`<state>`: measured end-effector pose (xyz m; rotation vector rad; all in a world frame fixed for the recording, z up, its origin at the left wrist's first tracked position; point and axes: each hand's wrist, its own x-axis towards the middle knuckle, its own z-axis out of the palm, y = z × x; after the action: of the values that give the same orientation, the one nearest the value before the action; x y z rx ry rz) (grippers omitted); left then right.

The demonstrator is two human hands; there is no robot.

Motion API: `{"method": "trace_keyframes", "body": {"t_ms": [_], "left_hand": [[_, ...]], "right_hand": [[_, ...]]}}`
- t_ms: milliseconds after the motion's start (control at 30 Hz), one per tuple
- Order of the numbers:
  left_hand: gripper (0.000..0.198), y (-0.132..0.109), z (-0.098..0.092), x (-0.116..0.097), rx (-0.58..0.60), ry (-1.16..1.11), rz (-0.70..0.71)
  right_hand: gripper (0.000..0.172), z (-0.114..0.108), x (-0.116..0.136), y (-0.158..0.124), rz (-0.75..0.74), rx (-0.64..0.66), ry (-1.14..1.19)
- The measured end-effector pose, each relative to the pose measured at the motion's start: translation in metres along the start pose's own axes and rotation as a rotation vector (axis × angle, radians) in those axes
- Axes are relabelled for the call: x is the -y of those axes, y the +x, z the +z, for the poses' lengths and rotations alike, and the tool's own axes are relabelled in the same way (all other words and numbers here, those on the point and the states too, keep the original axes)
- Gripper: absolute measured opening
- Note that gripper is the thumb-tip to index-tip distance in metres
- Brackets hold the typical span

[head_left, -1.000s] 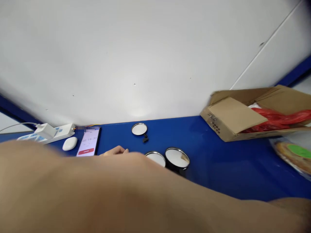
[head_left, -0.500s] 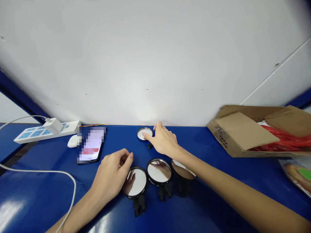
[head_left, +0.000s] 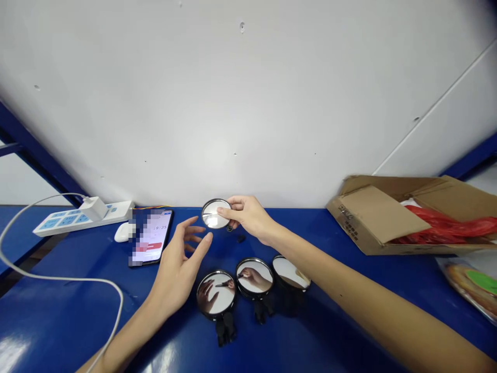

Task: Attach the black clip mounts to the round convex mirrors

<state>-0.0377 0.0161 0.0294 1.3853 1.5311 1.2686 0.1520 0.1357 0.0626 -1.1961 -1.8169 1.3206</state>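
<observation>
My right hand (head_left: 248, 215) grips a small round mirror (head_left: 215, 217) by its right side, thumb on the glass, raised above the blue table. My left hand (head_left: 182, 264) is open, fingers spread, just left of and below that mirror and not touching it. Three more round mirrors with black rims and black clamp-like mounts lie in a row nearer me: the left mirror (head_left: 216, 294), the middle mirror (head_left: 254, 277) and the right mirror (head_left: 290, 271), which my right forearm partly covers. A small black piece (head_left: 241, 239) lies on the table below my right hand.
At left are a white power strip (head_left: 58, 221) with a plugged-in charger (head_left: 93, 208), a white case (head_left: 123, 232) and a phone (head_left: 153, 235). A white cable (head_left: 73, 280) crosses my left forearm. On the right sit a cardboard box (head_left: 357, 220) holding red plastic and a clear packet (head_left: 471, 282).
My right hand has lifted the far mirror off the table and brought it left. My left hand has opened its fingers and turned toward it. The small black piece stays on the table.
</observation>
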Motion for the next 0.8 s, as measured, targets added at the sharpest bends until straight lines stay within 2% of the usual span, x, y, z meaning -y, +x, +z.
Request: {"method": "trace_keyframes", "body": {"t_ms": [133,200,267,300,333,367,433,600,700,800], "left_hand": [[0.048,0.004,0.001,-0.009,0.091,-0.283,-0.002],[0.043,0.003,0.001,-0.013,0.085,-0.373,-0.022],[0.041,0.003,0.000,-0.015,0.032,-0.428,-0.046],[0.041,0.002,0.000,-0.015,0.003,-0.448,-0.061],[0.041,0.002,0.000,-0.015,-0.021,-0.463,-0.081],[0.042,0.002,0.000,-0.015,-0.035,-0.476,-0.103],[0.045,0.003,0.000,-0.016,-0.041,-0.499,-0.149],[0.047,0.004,0.002,-0.016,-0.040,-0.532,-0.208],[0.049,0.005,0.002,-0.015,-0.051,-0.534,-0.209],[0.050,0.005,0.001,-0.016,-0.058,-0.537,-0.202]], "right_hand": [[0.035,0.008,0.015,-0.016,-0.039,0.197,0.145],[0.040,0.004,0.014,-0.018,-0.045,0.234,0.160],[0.041,-0.008,0.006,-0.016,-0.054,0.199,0.136],[0.038,-0.016,0.001,-0.015,-0.061,0.164,0.109],[0.028,-0.024,-0.005,-0.014,-0.073,0.137,0.068],[0.020,-0.032,-0.011,-0.014,-0.088,0.140,0.021],[0.017,-0.044,-0.023,-0.016,-0.112,0.196,-0.076],[0.013,-0.046,-0.044,-0.021,-0.136,0.228,-0.158],[0.015,-0.045,-0.046,-0.020,-0.123,0.158,-0.085],[0.024,-0.054,-0.034,-0.033,-0.105,0.041,0.045]]}}
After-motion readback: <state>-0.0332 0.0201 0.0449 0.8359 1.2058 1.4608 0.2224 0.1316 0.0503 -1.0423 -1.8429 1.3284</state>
